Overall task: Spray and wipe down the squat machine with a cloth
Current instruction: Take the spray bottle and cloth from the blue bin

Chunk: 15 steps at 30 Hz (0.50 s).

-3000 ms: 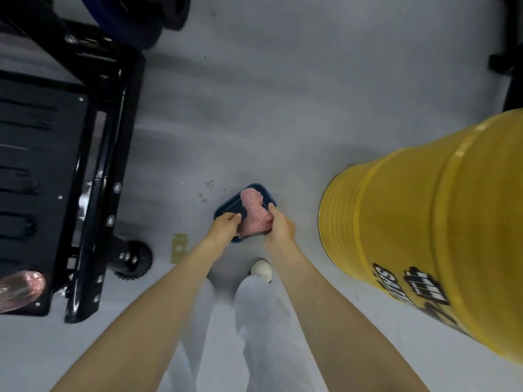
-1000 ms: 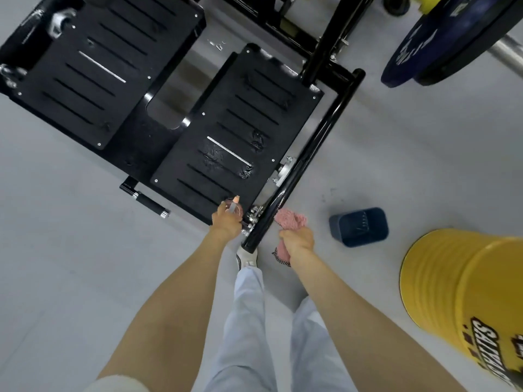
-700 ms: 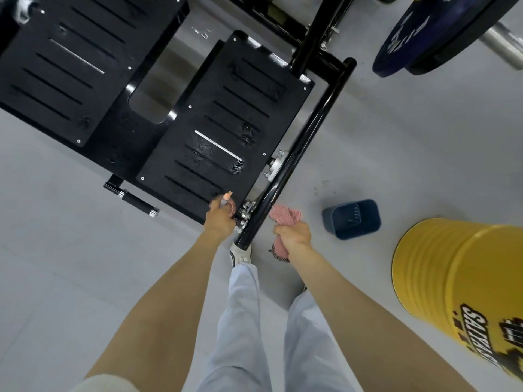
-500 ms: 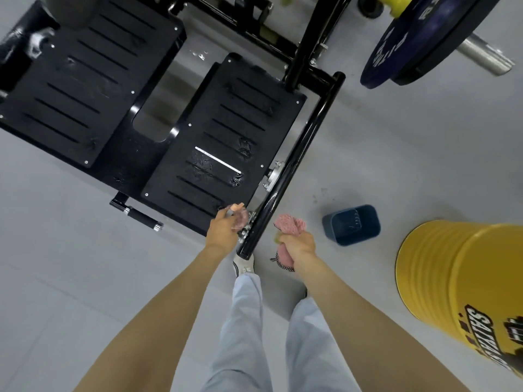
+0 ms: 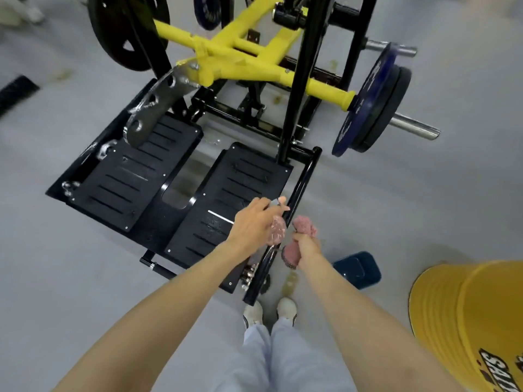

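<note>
Has tipped the view upward since half a second ago, bringing the yellow lever arm [image 5: 243, 60] into sight, and has carried both hands further in over the right footplate [image 5: 243, 188] of the squat machine [image 5: 158, 199]. Wraps the fingers [image 5: 261, 203] of the left hand [image 5: 253, 226] round a clear pinkish spray bottle [image 5: 276, 232], its pale nozzle poking out past the knuckles. Clenches the right hand [image 5: 307, 246] round a bunched pink cloth [image 5: 304, 226], one tuft sticking up above the fist and the rest hanging below it. Holds bottle and cloth just beside each other, over the black side rail [image 5: 301, 182] as seen from above. Stands in white shoes [image 5: 256, 314] at the near end of that rail, on grey floor [image 5: 85, 278]. Has a dark blue bin [image 5: 359, 268] on the floor just right of the right forearm and a yellow drum [image 5: 467, 321] further right at the frame edge. Shows blue and black weight plates [image 5: 368, 100] on a steel bar beyond the footplates.
</note>
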### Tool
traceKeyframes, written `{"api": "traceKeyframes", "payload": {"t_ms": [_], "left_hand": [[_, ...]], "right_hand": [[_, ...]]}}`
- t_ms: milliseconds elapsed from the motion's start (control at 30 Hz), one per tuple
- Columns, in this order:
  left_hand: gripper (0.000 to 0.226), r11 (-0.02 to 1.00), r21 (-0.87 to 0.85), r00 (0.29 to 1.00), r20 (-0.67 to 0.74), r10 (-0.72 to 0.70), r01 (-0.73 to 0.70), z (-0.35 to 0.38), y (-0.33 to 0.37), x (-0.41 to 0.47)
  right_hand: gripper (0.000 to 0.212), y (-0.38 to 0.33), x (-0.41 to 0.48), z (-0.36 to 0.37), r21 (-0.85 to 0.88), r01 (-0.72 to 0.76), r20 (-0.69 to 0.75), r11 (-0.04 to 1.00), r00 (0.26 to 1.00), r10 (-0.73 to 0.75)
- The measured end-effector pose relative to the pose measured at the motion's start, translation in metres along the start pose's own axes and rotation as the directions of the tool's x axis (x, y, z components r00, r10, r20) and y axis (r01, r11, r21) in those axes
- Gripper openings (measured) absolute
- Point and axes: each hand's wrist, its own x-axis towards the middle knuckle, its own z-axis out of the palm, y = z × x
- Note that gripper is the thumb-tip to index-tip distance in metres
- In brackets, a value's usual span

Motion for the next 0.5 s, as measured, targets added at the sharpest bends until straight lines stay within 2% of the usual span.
{"api": "traceKeyframes", "payload": {"t_ms": [33,100,233,367,433,500], "left_hand": [[0.058,1.000,-0.005,1.000,-0.019,0.003,-0.004,-0.013,0.010,0.010],[0.068,1.000,-0.023,0.997,-0.080,-0.007,0.005,-0.036,0.034,0.028],[0.070,0.995,-0.088,0.987,-0.155,-0.052,0.039,-0.077,0.080,0.055],[0.061,0.960,-0.263,0.954,-0.250,-0.163,0.095,-0.113,0.110,0.083],[0.048,0.941,-0.332,0.932,-0.319,-0.172,0.060,-0.128,0.123,0.092],[0.032,0.912,-0.410,0.907,-0.375,-0.193,0.024,-0.143,0.136,0.099]], "right_hand": [[0.019,-0.012,-0.005,-0.003,0.045,-0.005,0.047,0.999,0.999,0.003],[0.004,-0.031,-0.013,-0.007,0.122,-0.048,0.166,0.991,0.986,0.028],[0.013,-0.070,-0.039,-0.017,0.295,-0.038,0.291,0.955,0.955,-0.052],[0.023,-0.107,-0.050,-0.030,0.299,0.082,0.249,0.951,0.955,-0.160],[0.038,-0.123,-0.050,-0.034,0.285,0.134,0.309,0.949,0.925,-0.224],[0.040,-0.137,-0.056,-0.038,0.288,0.117,0.400,0.950,0.887,-0.231]]}}
